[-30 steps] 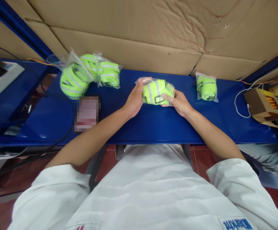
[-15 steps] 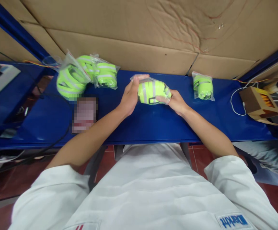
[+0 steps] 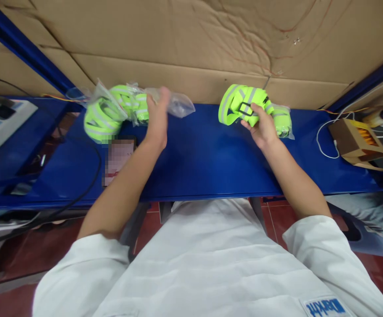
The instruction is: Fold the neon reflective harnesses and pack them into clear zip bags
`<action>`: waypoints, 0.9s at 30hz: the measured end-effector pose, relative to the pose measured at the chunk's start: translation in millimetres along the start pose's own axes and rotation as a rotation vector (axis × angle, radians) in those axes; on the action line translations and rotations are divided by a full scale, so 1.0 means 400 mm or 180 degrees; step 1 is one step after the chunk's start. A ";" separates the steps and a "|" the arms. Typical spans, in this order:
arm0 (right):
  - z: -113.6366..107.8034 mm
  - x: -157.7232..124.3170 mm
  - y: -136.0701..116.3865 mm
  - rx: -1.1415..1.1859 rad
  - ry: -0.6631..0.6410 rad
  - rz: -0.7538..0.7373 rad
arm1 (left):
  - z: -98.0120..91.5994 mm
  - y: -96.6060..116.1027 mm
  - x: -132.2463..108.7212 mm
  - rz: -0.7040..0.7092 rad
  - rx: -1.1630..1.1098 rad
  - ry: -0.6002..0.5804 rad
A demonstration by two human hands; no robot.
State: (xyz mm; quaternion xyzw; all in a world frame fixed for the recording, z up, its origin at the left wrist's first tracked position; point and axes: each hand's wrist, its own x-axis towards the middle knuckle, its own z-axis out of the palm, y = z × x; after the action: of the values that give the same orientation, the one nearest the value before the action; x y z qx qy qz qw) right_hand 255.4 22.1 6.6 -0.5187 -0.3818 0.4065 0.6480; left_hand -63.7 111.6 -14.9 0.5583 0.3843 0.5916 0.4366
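Observation:
In the head view my right hand grips a loosely coiled neon-yellow reflective strap with grey stripes and a black buckle. The strap is out of its bag, with a loop hanging to the left. My left hand, blurred by motion, holds a clear plastic bag that looks empty and trails to the right. Behind my right hand lies another bagged yellow strap, partly covered. Close to my left hand, a bagged strap is partly hidden by the fingers.
More yellow straps in clear bags lie at the back left of the blue table. Near my left forearm is a pixelated flat object. An open cardboard box and a white cable are at the right. Cardboard lines the back.
Both hands were together on the bagged strap. Now they are apart: the strap is out and has moved right in my right hand, the bag left in my left.

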 end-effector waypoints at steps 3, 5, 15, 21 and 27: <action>0.037 -0.039 0.014 -0.0325 -0.0140 -0.0407 | 0.039 0.075 -0.095 0.0659 0.0544 0.0172; 0.051 -0.065 0.021 -0.0878 -0.0079 -0.1090 | 0.072 0.118 -0.156 0.1129 0.0917 -0.0092; 0.072 -0.140 -0.003 -0.2176 -0.1496 -0.3346 | 0.150 0.117 -0.197 -0.1508 -0.1559 -0.1278; 0.069 -0.096 -0.006 -0.1125 -0.0353 -0.1978 | 0.130 0.128 -0.183 -0.1747 -0.1892 -0.1384; -0.013 -0.026 -0.072 -0.0555 -0.0378 -0.1066 | 0.120 0.131 -0.172 -0.1880 -0.1970 -0.1425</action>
State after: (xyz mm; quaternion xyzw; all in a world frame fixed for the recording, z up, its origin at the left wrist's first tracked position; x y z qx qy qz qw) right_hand 260.0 7.1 33.4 -0.4772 -0.5341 0.2883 0.6355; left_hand -20.8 28.0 16.0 0.3829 0.2289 0.3942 0.8035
